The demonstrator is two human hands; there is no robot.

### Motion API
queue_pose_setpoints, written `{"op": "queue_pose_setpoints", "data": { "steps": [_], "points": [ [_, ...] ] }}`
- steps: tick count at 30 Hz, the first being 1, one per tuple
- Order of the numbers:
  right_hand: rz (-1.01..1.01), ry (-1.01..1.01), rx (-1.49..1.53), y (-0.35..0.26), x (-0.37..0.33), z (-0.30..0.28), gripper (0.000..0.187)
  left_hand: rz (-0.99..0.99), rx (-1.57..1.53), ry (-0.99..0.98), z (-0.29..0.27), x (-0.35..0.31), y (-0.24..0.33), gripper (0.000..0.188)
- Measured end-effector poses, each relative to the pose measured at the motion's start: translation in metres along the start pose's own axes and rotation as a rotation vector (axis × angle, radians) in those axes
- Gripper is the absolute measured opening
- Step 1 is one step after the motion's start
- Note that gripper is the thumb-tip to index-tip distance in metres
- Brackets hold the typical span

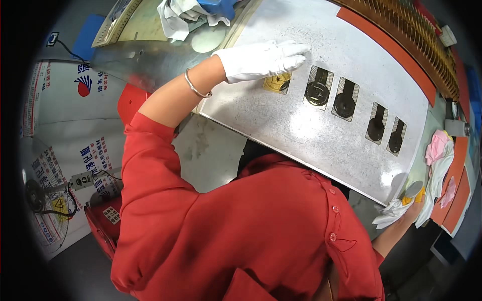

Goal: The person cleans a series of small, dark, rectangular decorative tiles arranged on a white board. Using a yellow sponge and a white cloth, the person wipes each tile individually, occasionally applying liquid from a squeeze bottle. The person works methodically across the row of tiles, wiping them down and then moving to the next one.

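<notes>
My left hand (266,61), in a white glove, reaches over the far left part of a light grey sheet-topped table (281,113). Its fingers are stretched out flat, and it partly covers a gold-coloured patterned piece (277,83). To its right lie several dark pieces, each a disc with a stem on a meshed rectangle; the nearest is this dark piece (318,88). My right hand (395,212), also with white glove fabric about it, is at the table's right corner. Beside it are a small grey round disc (414,189) and something yellow (420,194). Its fingers are not distinguishable.
A brown rack with a row of spikes (401,35) and an orange strip (389,50) border the far side. Pink and white cloths (438,150) lie at right. White cloths (183,17) and a blue object sit at far left. A fan (37,195) stands lower left.
</notes>
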State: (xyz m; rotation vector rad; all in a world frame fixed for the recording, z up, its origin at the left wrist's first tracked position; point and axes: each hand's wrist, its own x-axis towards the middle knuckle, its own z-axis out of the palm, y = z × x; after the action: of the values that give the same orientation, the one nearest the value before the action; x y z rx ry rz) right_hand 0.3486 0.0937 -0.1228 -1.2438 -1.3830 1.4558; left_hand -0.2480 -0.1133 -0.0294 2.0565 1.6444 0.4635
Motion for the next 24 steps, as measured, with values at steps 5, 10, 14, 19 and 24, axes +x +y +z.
{"op": "queue_pose_setpoints", "data": {
  "steps": [5,10,14,19,24],
  "points": [
    [-0.008,-0.012,0.041,0.014,-0.001,-0.016,0.032,-0.347,-0.595,-0.042,-0.012,0.003,0.022,0.048],
    [0.026,0.032,0.079,-0.002,-0.001,0.007,0.029,-0.132,-0.119,0.018,0.012,-0.017,-0.027,0.051],
    [0.012,-0.013,0.09,0.005,0.003,-0.002,0.027,-0.317,-0.469,-0.011,0.001,-0.013,-0.017,0.049],
    [0.008,-0.017,0.104,-0.003,-0.002,0.009,0.027,-0.144,-0.186,-0.055,0.004,-0.005,0.001,0.048],
    [0.024,0.007,0.077,-0.01,-0.005,0.017,0.028,-0.107,-0.141,-0.087,0.001,-0.007,-0.008,0.047]
  ]
}}
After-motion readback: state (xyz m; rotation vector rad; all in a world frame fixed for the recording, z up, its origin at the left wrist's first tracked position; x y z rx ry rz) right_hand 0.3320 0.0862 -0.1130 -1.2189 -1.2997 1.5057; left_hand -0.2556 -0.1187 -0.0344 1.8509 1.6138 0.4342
